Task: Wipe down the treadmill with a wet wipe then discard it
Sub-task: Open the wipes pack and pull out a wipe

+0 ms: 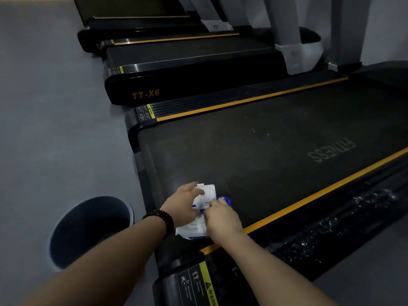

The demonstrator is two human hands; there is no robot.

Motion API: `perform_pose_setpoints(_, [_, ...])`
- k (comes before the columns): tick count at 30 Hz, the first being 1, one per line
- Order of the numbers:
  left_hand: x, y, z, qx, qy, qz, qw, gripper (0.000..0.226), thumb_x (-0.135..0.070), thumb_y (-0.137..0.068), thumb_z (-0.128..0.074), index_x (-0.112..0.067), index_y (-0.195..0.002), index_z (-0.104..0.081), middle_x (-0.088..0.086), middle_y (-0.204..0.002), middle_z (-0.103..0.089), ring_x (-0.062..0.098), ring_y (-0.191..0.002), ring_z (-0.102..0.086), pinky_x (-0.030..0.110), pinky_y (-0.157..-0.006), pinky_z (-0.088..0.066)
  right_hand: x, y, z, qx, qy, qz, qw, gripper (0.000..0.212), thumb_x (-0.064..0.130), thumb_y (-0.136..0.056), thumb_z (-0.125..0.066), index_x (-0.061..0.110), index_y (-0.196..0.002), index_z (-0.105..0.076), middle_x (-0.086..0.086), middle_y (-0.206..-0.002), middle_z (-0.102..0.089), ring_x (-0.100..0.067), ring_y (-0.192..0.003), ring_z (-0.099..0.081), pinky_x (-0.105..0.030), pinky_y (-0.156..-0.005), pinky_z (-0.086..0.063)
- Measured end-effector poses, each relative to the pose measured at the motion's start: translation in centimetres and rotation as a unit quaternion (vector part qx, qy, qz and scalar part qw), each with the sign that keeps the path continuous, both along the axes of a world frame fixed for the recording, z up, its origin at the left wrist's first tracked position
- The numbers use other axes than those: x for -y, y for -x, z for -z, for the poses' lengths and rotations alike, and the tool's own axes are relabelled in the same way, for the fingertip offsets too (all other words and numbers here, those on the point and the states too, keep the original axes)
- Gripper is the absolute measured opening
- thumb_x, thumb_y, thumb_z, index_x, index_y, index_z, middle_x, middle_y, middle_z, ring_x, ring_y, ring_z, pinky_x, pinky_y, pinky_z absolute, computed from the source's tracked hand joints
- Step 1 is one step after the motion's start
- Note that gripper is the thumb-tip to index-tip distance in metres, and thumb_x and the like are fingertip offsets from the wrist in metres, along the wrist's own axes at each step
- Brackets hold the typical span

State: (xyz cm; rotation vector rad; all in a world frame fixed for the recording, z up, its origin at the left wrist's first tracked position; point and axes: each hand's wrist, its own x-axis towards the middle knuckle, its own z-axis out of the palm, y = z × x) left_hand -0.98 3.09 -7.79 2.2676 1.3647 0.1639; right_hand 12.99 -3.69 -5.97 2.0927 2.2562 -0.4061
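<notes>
I am just starting — my left hand (184, 203) holds the lid of the wipe pack (199, 217) on the treadmill (254, 164) belt, my right hand (220, 214) pinches at its opening — next I should pull one wipe out gently.

**Open belt ahead, bin to the left**

Both hands, left (184, 204) and right (221, 217), meet over the wipe pack (198, 226) at the near end of the belt (254, 164). Ahead and to the right of them the belt lies bare. Beyond the right hand an orange rail (309, 196) bounds it. Left of the left forearm a bin (88, 230) stands open on the floor (55, 129). A second treadmill (187, 85) blocks the far side.
</notes>
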Motion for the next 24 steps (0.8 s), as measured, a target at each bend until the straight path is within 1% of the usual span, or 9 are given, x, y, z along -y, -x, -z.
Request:
perform_pose_setpoints(2, [0.0, 0.4, 0.2, -0.047, 0.033, 0.036, 0.998, 0.083, -0.042, -0.078, -0.074, -0.028, -0.148, -0.032, -0.005, -0.163, -0.006, 0.016, -0.148, -0.004, 0.04, -0.115, -0.028, -0.4, 0.0, 0.1, 0.02, -0.009, -0.006, 1.0, 0.026, 0.014, -0.098, -0.048, 0.01, -0.118, -0.064, -0.007, -0.125, -0.056, -0.025, -0.121, -0.045, -0.034, -0.078, -0.042])
perform_pose_setpoints(3, [0.1, 0.5, 0.3, -0.073, 0.037, 0.05, 0.995, 0.093, -0.045, -0.075, -0.076, -0.026, -0.151, -0.026, -0.004, -0.163, 0.001, 0.016, -0.148, 0.002, 0.04, -0.116, -0.025, -0.6, 0.1, 0.2, 0.031, -0.014, -0.011, 0.999, 0.027, 0.013, -0.099, -0.046, 0.009, -0.117, -0.065, -0.008, -0.124, -0.057, -0.026, -0.12, -0.047, -0.034, -0.075, -0.04])
perform_pose_setpoints(5, [0.3, 0.4, 0.3, -0.104, 0.028, 0.06, 0.992, 0.101, -0.048, -0.073, -0.078, -0.026, -0.153, -0.02, -0.003, -0.163, 0.006, 0.016, -0.148, 0.007, 0.04, -0.117, -0.022, -0.9, 0.1, 0.2, 0.051, -0.017, -0.018, 0.998, 0.027, 0.011, -0.1, -0.044, 0.008, -0.117, -0.065, -0.008, -0.122, -0.06, -0.027, -0.118, -0.051, -0.035, -0.076, -0.042])
perform_pose_setpoints(10, [0.3, 0.4, 0.2, -0.094, 0.02, 0.067, 0.993, 0.1, -0.047, -0.072, -0.079, -0.022, -0.151, -0.023, 0.002, -0.163, 0.003, 0.019, -0.148, 0.006, 0.043, -0.118, -0.022, -1.6, 0.6, -0.1, 0.108, -0.037, -0.086, 0.99, 0.02, 0.013, -0.096, -0.049, 0.01, -0.107, -0.066, -0.01, -0.111, -0.066, -0.028, -0.102, -0.062, -0.037, -0.072, -0.043])
perform_pose_setpoints(13, [0.3, 0.3, 0.2, -0.089, 0.016, 0.07, 0.994, 0.099, -0.048, -0.072, -0.079, -0.022, -0.151, -0.024, 0.003, -0.163, 0.0, 0.02, -0.148, 0.003, 0.042, -0.117, -0.023, -1.8, 0.5, 0.4, 0.121, -0.049, -0.144, 0.981, 0.023, 0.015, -0.096, -0.049, 0.008, -0.108, -0.067, -0.009, -0.113, -0.064, -0.028, -0.102, -0.06, -0.037, -0.067, -0.037])
perform_pose_setpoints(16, [0.4, 0.5, 0.3, -0.086, 0.006, 0.073, 0.994, 0.1, -0.046, -0.073, -0.079, -0.022, -0.151, -0.022, 0.003, -0.163, -0.001, 0.02, -0.148, 0.002, 0.04, -0.116, -0.023, -1.8, 0.1, 0.6, 0.123, -0.061, -0.164, 0.977, 0.025, 0.012, -0.098, -0.044, 0.008, -0.112, -0.064, -0.009, -0.115, -0.064, -0.028, -0.102, -0.061, -0.038, -0.066, -0.037])
perform_pose_setpoints(19, [0.4, 0.5, 0.3, -0.08, -0.006, 0.075, 0.994, 0.1, -0.045, -0.073, -0.078, -0.021, -0.152, -0.022, 0.005, -0.162, -0.002, 0.019, -0.148, 0.002, 0.039, -0.115, -0.023, -1.9, -0.4, 0.4, 0.1, -0.062, -0.174, 0.978, 0.029, 0.01, -0.099, -0.041, 0.006, -0.121, -0.06, -0.01, -0.121, -0.062, -0.03, -0.105, -0.061, -0.039, -0.068, -0.038])
perform_pose_setpoints(21, [0.4, 0.4, 0.2, -0.077, -0.01, 0.076, 0.994, 0.098, -0.044, -0.073, -0.079, -0.021, -0.15, -0.024, 0.005, -0.162, -0.003, 0.02, -0.148, 0.002, 0.038, -0.115, -0.022, -2.0, -0.8, 0.2, 0.08, -0.06, -0.171, 0.98, 0.031, 0.011, -0.098, -0.041, 0.009, -0.124, -0.059, -0.008, -0.123, -0.062, -0.031, -0.103, -0.062, -0.039, -0.069, -0.04])
perform_pose_setpoints(24, [0.5, 0.3, 0.4, -0.068, -0.011, 0.069, 0.995, 0.09, -0.042, -0.072, -0.08, -0.022, -0.144, -0.032, 0.004, -0.162, -0.006, 0.021, -0.147, -0.001, 0.039, -0.114, -0.025, -2.1, -1.2, -0.6, 0.038, -0.057, -0.131, 0.989, 0.029, 0.014, -0.097, -0.044, 0.014, -0.119, -0.063, -0.007, -0.118, -0.065, -0.032, -0.099, -0.063, -0.037, -0.068, -0.038])
